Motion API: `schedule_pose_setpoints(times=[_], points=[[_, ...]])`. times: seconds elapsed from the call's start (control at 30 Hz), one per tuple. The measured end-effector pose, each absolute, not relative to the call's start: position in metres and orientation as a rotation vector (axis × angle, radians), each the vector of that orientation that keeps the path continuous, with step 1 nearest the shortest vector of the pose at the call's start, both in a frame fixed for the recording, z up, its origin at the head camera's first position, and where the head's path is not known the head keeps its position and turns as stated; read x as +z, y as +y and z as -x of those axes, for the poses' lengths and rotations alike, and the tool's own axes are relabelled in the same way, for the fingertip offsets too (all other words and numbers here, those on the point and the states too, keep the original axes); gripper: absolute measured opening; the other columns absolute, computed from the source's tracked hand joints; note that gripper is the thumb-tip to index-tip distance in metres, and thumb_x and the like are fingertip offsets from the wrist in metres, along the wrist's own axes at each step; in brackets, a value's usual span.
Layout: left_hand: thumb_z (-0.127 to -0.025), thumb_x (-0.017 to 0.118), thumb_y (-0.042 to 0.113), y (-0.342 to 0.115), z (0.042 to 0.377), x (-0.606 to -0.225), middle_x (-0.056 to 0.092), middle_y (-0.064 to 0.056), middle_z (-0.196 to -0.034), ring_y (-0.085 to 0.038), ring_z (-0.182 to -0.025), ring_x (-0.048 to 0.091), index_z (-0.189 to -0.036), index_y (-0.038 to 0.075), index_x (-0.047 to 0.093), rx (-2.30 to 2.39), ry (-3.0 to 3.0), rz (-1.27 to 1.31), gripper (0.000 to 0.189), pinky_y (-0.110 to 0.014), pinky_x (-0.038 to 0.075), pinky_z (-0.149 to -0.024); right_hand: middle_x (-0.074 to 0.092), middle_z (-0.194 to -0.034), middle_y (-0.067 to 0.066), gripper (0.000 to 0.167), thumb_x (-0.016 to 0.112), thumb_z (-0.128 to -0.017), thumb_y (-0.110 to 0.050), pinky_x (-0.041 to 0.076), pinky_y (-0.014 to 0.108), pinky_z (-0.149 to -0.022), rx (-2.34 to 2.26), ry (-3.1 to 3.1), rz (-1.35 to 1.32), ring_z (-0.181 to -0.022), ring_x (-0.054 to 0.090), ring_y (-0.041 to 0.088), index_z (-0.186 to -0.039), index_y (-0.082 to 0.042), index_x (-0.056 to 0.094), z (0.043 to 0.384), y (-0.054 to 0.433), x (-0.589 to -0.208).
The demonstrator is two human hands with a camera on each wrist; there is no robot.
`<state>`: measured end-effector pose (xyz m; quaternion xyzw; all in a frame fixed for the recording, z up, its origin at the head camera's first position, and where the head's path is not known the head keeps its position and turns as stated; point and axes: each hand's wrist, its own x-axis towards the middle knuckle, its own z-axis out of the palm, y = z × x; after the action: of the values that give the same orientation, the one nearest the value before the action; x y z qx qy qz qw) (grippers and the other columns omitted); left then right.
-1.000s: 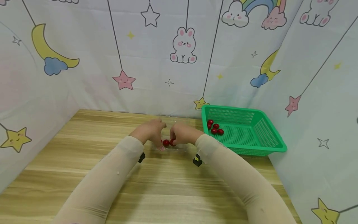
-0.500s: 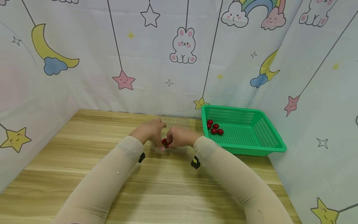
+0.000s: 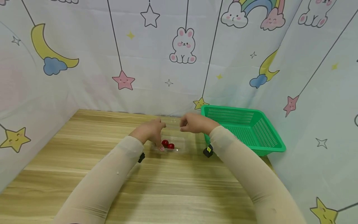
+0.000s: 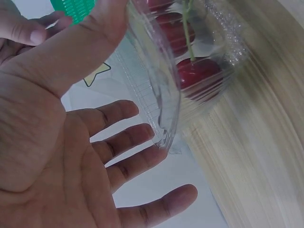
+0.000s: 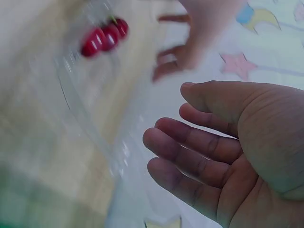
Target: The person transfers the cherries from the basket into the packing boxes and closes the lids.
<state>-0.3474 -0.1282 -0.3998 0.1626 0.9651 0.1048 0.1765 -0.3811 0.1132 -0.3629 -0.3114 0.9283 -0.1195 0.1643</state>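
Observation:
A clear plastic clamshell box (image 3: 179, 143) stands on the table with its lid (image 3: 171, 120) raised. Red cherries (image 3: 165, 143) lie in its left part; three show in the right wrist view, one with a green stem (image 4: 189, 35) in the left wrist view. My left hand (image 3: 149, 130) is at the box's left end, its thumb against the wall and fingers stretched out, some meeting the clear plastic edge. Above the box's right side hovers my right hand (image 3: 197, 123), fingers loosely bent, nothing visible between them (image 5: 213, 142).
To the right of the box stands a green plastic basket (image 3: 272, 132); my right hand and forearm cover its left part. A white cloth wall (image 3: 156, 96) with cartoon prints rises behind the wooden table (image 3: 156, 193).
My right hand has lifted from the cherries in the box and moved right and back, towards the basket. Cherries in the basket are now hidden behind it. My left hand stays put.

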Motion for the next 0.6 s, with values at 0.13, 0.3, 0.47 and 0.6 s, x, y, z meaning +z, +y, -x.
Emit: schedule_pose_setpoints(times=[0.13,0.3,0.47,0.6], points=[[-0.078,0.108,0.043,-0.128,0.348,-0.401,0.048,-0.019,-0.166,-0.043,-0.156,0.051,-0.172,0.006,0.048,0.297,2.739,-0.469,0.117,-0.063,0.051,-0.126,0.080,-0.129,0.008,0.021,0.071,-0.115,-0.028,0.065,0.050,-0.104,-0.385,2.708,0.807,-0.118,0.076,0.027,-0.124,-0.013,0.083,0.389,0.139,-0.346],[-0.079,0.108,0.042,-0.127,0.346,-0.399,0.048,-0.020,-0.166,-0.043,-0.156,0.051,-0.171,0.006,0.049,0.291,2.743,-0.468,0.115,-0.063,0.051,-0.126,0.079,-0.132,0.011,0.025,0.068,-0.116,-0.026,0.064,0.052,-0.106,-0.425,2.731,0.702,-0.117,0.075,0.029,-0.128,-0.010,0.082,0.401,0.167,-0.334],[-0.079,0.108,0.042,-0.126,0.344,-0.398,0.048,-0.020,-0.167,-0.044,-0.156,0.051,-0.171,0.007,0.049,0.282,2.747,-0.470,0.116,-0.063,0.051,-0.125,0.080,-0.132,0.017,0.030,0.068,-0.115,-0.026,0.064,0.054,-0.106,-0.445,2.738,0.620,-0.114,0.077,0.033,-0.130,-0.004,0.082,0.414,0.194,-0.330],[-0.079,0.108,0.044,-0.126,0.344,-0.398,0.048,-0.019,-0.168,-0.044,-0.157,0.051,-0.172,0.007,0.049,0.268,2.749,-0.472,0.116,-0.063,0.052,-0.125,0.080,-0.135,0.023,0.032,0.067,-0.114,-0.023,0.067,0.053,-0.100,-0.439,2.747,0.545,-0.115,0.079,0.038,-0.129,0.000,0.083,0.423,0.215,-0.335]])
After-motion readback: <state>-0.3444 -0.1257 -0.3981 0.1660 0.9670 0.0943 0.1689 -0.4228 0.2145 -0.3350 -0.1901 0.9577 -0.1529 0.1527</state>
